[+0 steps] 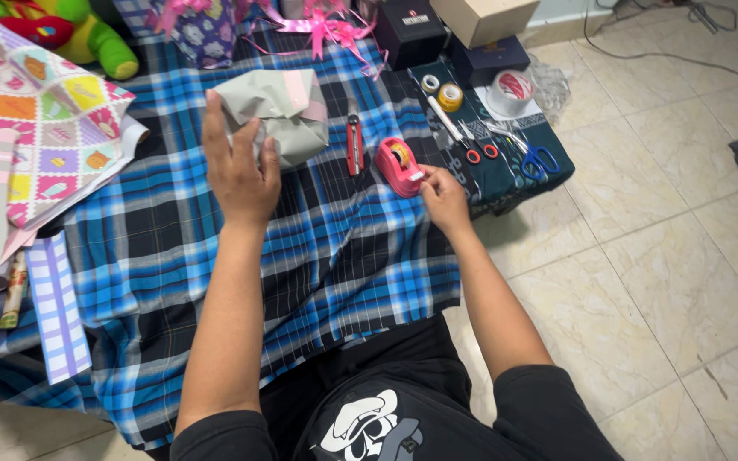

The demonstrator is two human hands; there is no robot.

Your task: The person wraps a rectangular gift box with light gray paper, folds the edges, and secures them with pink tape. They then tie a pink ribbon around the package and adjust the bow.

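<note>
While the left hand (241, 171) presses flat on the half-wrapped parcel (279, 111) at the far middle of the plaid surface (335, 256), fingers spread wide, the right hand (444, 198) pinches narrow at the pink tape dispenser (398, 166) just right of it. Paper looks light, crinkly and easy to tear, so I'd hold it over the folds. Red cutter (354, 143) lies between them.

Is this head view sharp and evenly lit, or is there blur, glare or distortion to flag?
Head view: mostly sharp, evenly lit; left hand on the grey wrapped parcel slightly soft; mild sheen on floor tiles; soft shadow beside the plaid cloth; wide-angle stretch at edges.
</note>
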